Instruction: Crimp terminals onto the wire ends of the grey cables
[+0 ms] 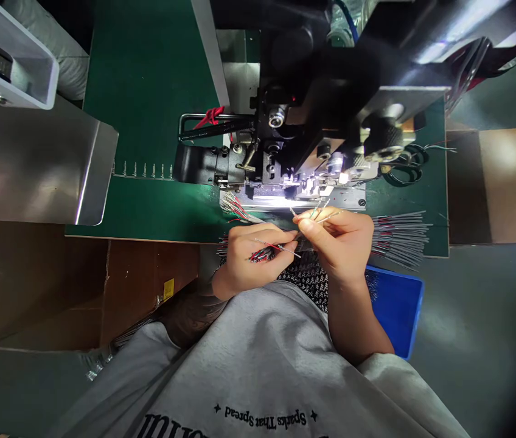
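My left hand [254,255] is closed around a bunch of multicore cable; red, white and black wires [262,253] stick out of the fist. Beside it, my right hand [341,242] pinches one thin wire between thumb and forefinger, and other stripped wire ends [326,213] fan out above its fingers. Both hands are just in front of the lit work area of a crimping machine [292,182]. A bundle of wire ends [235,205] lies on the table beyond my left hand. Exactly where the cable runs between the hands is hidden.
To the right lies a stack of grey cables [401,237], with black-handled scissors [401,167] behind it. A strip of metal terminals [143,171] runs into the machine from the left. Below the green table [148,73] are a blue tray [399,310] and a cardboard box [43,286].
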Demonstrator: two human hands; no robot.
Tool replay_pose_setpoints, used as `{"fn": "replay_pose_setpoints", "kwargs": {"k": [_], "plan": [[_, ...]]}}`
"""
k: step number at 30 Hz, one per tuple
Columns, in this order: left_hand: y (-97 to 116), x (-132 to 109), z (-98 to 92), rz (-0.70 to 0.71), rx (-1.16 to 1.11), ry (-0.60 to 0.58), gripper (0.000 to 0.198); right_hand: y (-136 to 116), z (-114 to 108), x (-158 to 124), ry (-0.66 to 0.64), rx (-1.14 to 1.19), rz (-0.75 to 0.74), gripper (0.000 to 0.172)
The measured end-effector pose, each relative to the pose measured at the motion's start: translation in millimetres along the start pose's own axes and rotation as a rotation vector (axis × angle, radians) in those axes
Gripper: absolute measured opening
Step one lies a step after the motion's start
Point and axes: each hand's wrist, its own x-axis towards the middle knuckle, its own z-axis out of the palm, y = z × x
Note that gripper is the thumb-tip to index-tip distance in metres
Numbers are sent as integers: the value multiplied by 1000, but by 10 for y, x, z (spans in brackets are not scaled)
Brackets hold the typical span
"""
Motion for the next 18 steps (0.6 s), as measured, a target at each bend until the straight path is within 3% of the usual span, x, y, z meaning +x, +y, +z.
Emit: {"fn": "replay_pose_setpoints", "kwargs": {"k": [7,11,15,18], "plan": [[7,1,7,-28,16,10,5,-4,19,14,9,-28,8,37],[25,21,-37,-110,3,20,11,36,19,-15,61,4,45,24],[15,8,-87,-197,-90,12,7,71,25,-64,132,53,63,25],[-6,-1,-90,-232,-112,25,7,62,32,-91,93,171,70,24]]}}
